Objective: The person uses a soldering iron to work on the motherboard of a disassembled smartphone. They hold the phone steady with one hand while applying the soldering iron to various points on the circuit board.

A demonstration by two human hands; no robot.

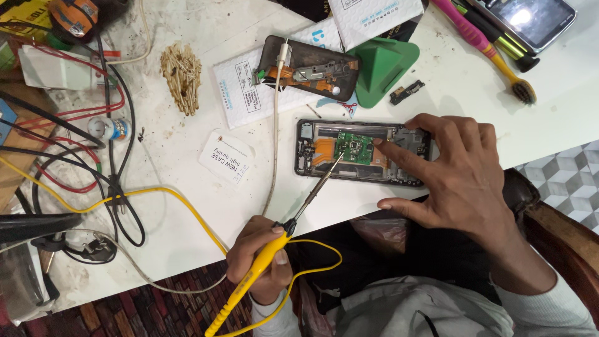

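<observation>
Opened phone [364,150] lies flat on white tabletop [187,206], near its edge; light, rigid frame, bare green board [352,150] looks fragile; brace by frame edges. Right hand [458,181] fingers spread, pressing frame; left hand [259,259] closed around yellow soldering iron [274,246], tip at the board.

The opened phone [365,151] lies on the counter [187,187] between my hands; a second phone [310,67] lies behind it.
</observation>
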